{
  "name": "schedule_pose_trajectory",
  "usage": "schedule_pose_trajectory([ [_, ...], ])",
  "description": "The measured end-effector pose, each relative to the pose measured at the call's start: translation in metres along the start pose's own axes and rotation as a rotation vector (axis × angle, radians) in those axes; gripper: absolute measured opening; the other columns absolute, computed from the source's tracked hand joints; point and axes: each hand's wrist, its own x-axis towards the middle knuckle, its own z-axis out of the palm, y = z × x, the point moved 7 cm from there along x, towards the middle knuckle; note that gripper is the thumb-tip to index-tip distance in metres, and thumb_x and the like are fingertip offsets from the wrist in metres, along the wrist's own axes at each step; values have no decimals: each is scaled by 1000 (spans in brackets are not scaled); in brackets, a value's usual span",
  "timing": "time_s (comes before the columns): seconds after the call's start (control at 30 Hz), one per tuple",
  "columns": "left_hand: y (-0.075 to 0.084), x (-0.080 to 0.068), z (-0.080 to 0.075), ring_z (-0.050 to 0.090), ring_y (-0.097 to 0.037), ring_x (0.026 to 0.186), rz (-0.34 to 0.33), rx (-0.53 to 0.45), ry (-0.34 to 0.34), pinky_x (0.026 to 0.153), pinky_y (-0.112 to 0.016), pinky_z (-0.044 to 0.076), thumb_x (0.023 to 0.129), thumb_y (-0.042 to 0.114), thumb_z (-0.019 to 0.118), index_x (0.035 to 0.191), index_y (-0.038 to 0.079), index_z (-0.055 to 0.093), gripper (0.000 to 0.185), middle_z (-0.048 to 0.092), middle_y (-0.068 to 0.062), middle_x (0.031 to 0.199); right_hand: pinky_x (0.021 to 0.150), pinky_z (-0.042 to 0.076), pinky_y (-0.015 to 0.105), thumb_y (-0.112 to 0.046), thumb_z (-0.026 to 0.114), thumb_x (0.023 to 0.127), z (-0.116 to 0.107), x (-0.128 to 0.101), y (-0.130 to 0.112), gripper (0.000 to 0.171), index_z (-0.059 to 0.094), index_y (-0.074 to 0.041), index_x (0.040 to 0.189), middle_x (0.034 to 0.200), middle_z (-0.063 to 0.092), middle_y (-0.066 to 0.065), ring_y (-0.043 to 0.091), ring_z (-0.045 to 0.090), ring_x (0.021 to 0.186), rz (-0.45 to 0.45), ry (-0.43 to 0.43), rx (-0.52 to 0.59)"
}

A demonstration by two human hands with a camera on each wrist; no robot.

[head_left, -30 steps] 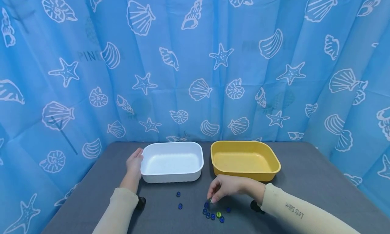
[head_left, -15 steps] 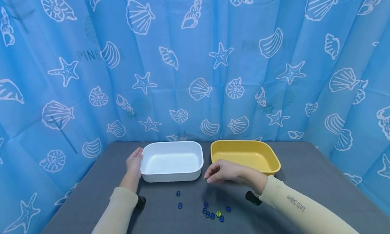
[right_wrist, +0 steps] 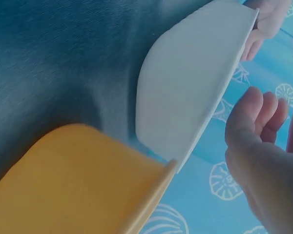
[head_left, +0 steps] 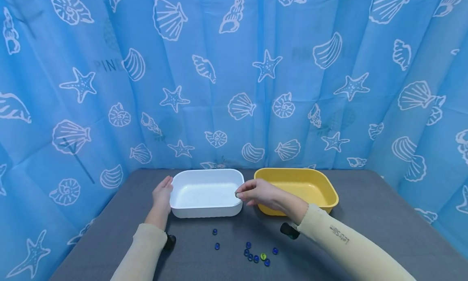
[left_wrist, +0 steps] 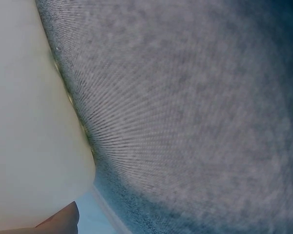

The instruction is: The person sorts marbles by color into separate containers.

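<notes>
My left hand [head_left: 161, 197] rests against the outer left side of the white tub [head_left: 206, 212]. One of its fingertips [left_wrist: 63, 222] touches the tub wall in the left wrist view. My right hand [head_left: 260, 192] is raised over the gap between the two tubs, near the white tub's right rim, and pinches a small dark bead [head_left: 237, 194] between thumb and forefinger. The right wrist view shows the bent fingers, but the bead is hidden there. On the grey cloth lie several small blue beads [head_left: 256, 258] and a green bead [head_left: 263, 256] with a dark mark.
A yellow tub [head_left: 330, 208] stands to the right of the white one, partly behind my right wrist. Two blue beads [head_left: 217, 246] lie apart in front of the white tub. A blue shell-print curtain [head_left: 219, 122] hangs at the table's back edge.
My right hand has lifted the bead from the group on the cloth and carried it forward and left to the white tub's right rim. The left hand stays in place.
</notes>
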Motion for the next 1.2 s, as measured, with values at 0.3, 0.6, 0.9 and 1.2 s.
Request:
schedule_pose_trajectory([
  [0.3, 1, -3, 0, 25, -25, 144, 4, -4, -13, 115, -39, 22, 106, 7, 33, 153, 7, 26, 47, 29, -10, 156, 88, 53, 39, -16, 65, 94, 7, 16, -3, 28, 66, 3, 115, 106, 64, 14, 24, 57, 94, -28, 2, 55],
  [0.6, 2, -3, 0, 25, -25, 144, 3, -12, -2, 115, -39, 23, 106, 7, 33, 153, 6, 27, 47, 29, -12, 156, 92, 52, 42, -14, 62, 96, 15, 38, -5, 26, 65, 2, 116, 119, 64, 18, 31, 60, 111, 3, 72, 116],
  [0.9, 0, 0, -1, 25, -24, 143, -7, -4, -8, 115, -38, 24, 107, 8, 32, 153, 7, 26, 47, 29, -11, 156, 90, 50, 48, -20, 67, 93, 31, 61, -1, 23, 68, -4, 110, 110, 67, 8, 28, 58, 112, 61, 141, 95],
  [1.2, 3, -3, 0, 29, -24, 142, -29, -9, 32, 114, -39, 24, 105, 7, 37, 152, 8, 32, 47, 33, -10, 154, 94, 44, 56, -18, 69, 92, 40, 85, 13, 17, 71, -8, 106, 108, 65, 7, 31, 54, 112, 144, 177, 38],
])
